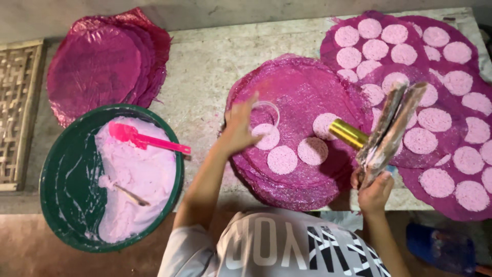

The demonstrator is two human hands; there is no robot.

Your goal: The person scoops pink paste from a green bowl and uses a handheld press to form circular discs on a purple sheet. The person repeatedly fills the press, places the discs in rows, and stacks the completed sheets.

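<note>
1. At the far left edge of the surface (205, 66), a wooden lattice panel (15, 113) is lying flat. Beside it, a pile of dark pink round mats (102, 61) is sitting at the back left corner.
2. Near the front left edge, a green basin (56, 174) is holding pale pink batter (143, 174). A pink spatula (146, 138) is resting across its rim and a spoon (130, 195) is lying in the batter.
3. The left hand (238, 131) is reaching onto the middle stack of mats (302, 87), its fingers at a clear ring (265, 114). The hand is blurred, so I cannot tell whether its grip is closing on the ring or only touching it.
4. Four pale discs (282, 160) are lying on that top mat, just in front of and to the right of the ring. Disc-laying seems to be the step in hand, and a further disc would call for the ring sitting flat on a bare patch.
5. The right hand (374, 192) is gripping a batter-caked tool (392, 128) firmly, raised over the front edge, its gold tube (348, 133) pointing toward the discs.
6. Toward the right edge, more mats (446, 205) are carrying many finished discs.
</note>
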